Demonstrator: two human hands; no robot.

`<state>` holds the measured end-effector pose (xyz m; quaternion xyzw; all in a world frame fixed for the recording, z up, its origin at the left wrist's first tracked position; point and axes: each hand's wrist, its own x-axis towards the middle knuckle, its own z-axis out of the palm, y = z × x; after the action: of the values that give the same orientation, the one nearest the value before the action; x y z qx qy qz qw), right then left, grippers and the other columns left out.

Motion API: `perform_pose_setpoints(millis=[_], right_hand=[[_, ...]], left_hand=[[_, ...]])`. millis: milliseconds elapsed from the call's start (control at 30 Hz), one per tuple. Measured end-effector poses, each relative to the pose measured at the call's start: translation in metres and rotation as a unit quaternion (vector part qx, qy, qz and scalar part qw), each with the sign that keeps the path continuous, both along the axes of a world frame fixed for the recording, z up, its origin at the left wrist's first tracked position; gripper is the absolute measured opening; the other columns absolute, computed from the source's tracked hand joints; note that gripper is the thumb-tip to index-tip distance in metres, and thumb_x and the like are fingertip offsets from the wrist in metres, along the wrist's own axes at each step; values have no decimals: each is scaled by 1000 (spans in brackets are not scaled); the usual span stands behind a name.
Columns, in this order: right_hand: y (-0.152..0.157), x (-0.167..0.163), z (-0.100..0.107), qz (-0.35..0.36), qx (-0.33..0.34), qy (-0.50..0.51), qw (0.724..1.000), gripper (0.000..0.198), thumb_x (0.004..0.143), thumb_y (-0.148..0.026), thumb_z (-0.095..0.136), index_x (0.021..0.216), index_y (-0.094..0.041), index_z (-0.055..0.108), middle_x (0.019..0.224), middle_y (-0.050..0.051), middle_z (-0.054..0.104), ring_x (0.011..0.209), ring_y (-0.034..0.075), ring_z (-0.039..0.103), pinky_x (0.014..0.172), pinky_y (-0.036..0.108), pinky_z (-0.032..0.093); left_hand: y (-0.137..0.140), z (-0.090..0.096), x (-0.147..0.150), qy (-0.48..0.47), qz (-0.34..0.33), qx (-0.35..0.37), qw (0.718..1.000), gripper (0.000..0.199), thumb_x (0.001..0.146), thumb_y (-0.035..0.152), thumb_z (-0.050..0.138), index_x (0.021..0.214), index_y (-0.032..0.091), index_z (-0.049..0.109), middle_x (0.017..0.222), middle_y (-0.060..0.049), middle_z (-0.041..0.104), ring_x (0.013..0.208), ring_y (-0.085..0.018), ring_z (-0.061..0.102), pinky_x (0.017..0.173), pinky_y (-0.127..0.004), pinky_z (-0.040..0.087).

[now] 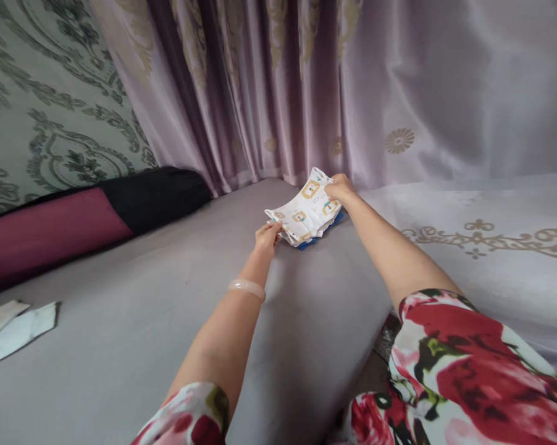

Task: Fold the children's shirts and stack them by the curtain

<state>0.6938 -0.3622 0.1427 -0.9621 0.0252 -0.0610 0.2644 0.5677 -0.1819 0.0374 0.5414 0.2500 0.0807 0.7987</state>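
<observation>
Red-and-white floral sleeves frame the bottom of your view, and both your bare arms stretch out from them over a wide grey fabric-covered surface [134, 321] toward its far edge. Your left hand [267, 237], with a pale translucent bangle [246, 288] on the wrist, has its fingers closed on the near corner of a small white cloth printed with yellow squares [306, 210]. Your right hand [339, 188] is closed on the opposite far corner, so the cloth is held between two diagonal corners, which keeps it spread fairly flat just over the surface. Beneath it lies a small stack of similar folded pieces, with a blue edge [322, 233] showing at the bottom; the held cloth sits on or just above that stack, and you cannot tell which from here. No container is in view: the pile rests directly on the grey surface, close to the mauve patterned curtain [260, 80]. A maroon-and-black bolster [88, 216] lies along the left wall, and two white flat pieces [14, 327] lie at the near left.
</observation>
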Motion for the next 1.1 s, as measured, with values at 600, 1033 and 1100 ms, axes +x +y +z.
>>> perform_pose_setpoints(millis=[600, 1033, 1100], right_hand=[[-3, 28, -34, -3, -17, 21, 1000, 19, 75, -12, 63, 92, -11, 71, 76, 11, 70, 77, 23, 69, 68, 28, 53], [6, 15, -67, 15, -65, 6, 998, 45, 84, -16, 56, 129, -12, 52, 120, 17, 65, 111, 26, 61, 88, 30, 47], [5, 12, -72, 19, -76, 3, 997, 46, 86, -16, 53, 132, -11, 49, 120, 18, 65, 111, 27, 61, 90, 33, 46]], left_hand=[[0, -16, 0, 46, -46, 76, 995, 28, 73, 38, 75, 80, 13, 64, 64, -3, 66, 39, -4, 41, 38, -17, 27], [-5, -51, -37, -163, -51, 565, 807, 31, 91, 34, 54, 117, 22, 66, 108, -12, 56, 105, -23, 55, 97, -41, 45], [-6, -54, -41, -168, -53, 584, 792, 31, 93, 34, 51, 118, 23, 66, 109, -12, 55, 105, -24, 53, 98, -42, 44]])
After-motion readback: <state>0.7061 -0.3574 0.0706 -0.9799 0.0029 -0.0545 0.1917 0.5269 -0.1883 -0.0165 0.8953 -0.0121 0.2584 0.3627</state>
